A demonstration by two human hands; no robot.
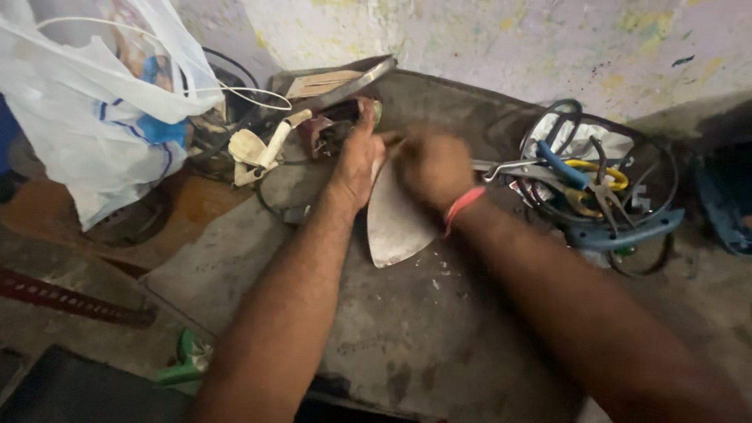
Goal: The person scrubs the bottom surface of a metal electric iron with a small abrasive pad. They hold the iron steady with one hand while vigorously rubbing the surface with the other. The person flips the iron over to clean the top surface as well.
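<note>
A flat, pointed metal plate shaped like an iron's soleplate lies on a dark, stained stone slab, its tip toward me. My left hand rests on the plate's far left edge with the fingers stretched forward. My right hand is closed in a fist over the plate's far end and is blurred; what it grips is hidden. A red band circles my right wrist.
A white plastic bag hangs at the left. Cream-coloured plastic parts and black cables lie behind my left hand. At the right sits a heap of pliers and blue- and yellow-handled tools in a wire ring. A stained wall stands behind.
</note>
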